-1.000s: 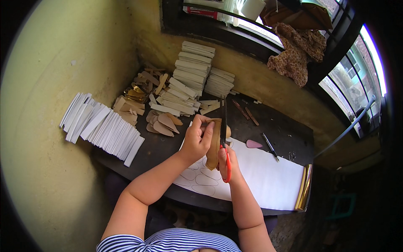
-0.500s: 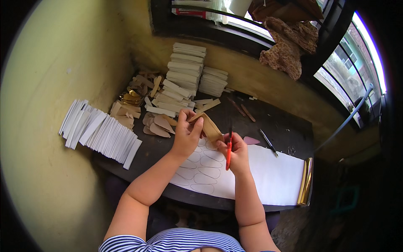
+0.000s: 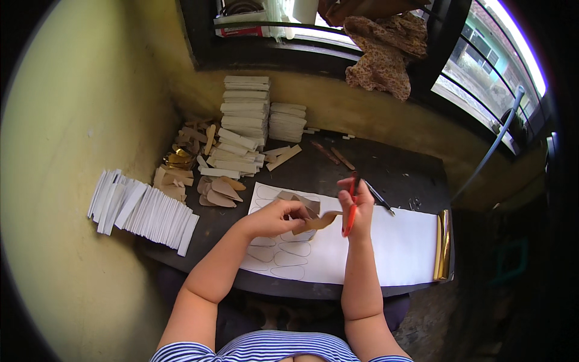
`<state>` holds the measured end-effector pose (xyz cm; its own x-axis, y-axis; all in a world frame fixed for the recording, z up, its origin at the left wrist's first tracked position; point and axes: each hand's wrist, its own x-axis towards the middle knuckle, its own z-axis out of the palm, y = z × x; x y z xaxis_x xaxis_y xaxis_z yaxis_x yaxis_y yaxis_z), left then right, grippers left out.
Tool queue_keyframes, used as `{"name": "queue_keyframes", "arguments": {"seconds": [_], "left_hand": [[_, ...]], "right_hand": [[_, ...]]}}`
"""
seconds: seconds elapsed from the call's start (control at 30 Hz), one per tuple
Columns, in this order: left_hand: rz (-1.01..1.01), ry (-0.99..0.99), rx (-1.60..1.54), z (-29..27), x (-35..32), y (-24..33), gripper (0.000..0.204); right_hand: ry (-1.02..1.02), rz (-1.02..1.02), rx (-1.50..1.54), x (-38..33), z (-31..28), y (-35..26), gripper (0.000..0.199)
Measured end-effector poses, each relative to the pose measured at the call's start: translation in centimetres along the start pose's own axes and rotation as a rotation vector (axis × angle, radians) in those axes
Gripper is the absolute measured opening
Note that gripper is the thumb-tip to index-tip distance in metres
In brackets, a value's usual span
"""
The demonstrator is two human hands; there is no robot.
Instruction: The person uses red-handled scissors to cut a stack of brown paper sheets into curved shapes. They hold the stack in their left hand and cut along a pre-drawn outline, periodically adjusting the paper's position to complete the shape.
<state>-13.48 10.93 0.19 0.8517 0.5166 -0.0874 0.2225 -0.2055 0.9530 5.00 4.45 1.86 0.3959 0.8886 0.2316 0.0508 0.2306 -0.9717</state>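
In my right hand [image 3: 357,205] are scissors with red handles [image 3: 348,224], gripped upright. My left hand [image 3: 277,218] is closed on a curled tan strip [image 3: 322,222] of leather-like sheet, whose free end bends up toward the right hand. Beside the left fingers, a grey-brown flat piece [image 3: 309,204] shows; whether it joins the strip, I cannot tell. Beneath both hands lies a white sheet [image 3: 398,244] with rows of pencilled, rounded oblong outlines on its left part. The sheet's right end meets a gold roll [image 3: 444,246].
A black pen [image 3: 380,198] lies by the sheet's far edge. Brown rounded pieces [image 3: 220,192], white strips standing in a row [image 3: 154,211] and tall stacks of white strips [image 3: 244,111] fill the table's left and back. A patterned cloth [image 3: 386,54] hangs at the window.
My hands have lowered toward the sheet, the left one turning palm down. The tan piece, held up between both hands before, now hangs as a curled strip from the left. The view has shifted slightly.
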Motion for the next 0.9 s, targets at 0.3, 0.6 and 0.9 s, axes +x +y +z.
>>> {"name": "queue_keyframes", "arguments": {"seconds": [0.3, 0.6, 0.9], "left_hand": [[-0.029, 0.362, -0.224, -2.0, 0.7, -2.4, 0.016], [0.055, 0.695, -0.911, -1.6, 2.7, 2.7, 0.014], [0.275, 0.547, -1.535, 0.1, 6.4, 10.1, 0.012]], "right_hand": [[-0.038, 0.052, -0.383, 0.3, 0.9, -1.0, 0.041], [-0.209, -0.110, -0.303, -0.3, 1.2, -1.0, 0.048], [-0.138, -0.033, -0.063, 0.2, -0.5, -0.5, 0.038]]}}
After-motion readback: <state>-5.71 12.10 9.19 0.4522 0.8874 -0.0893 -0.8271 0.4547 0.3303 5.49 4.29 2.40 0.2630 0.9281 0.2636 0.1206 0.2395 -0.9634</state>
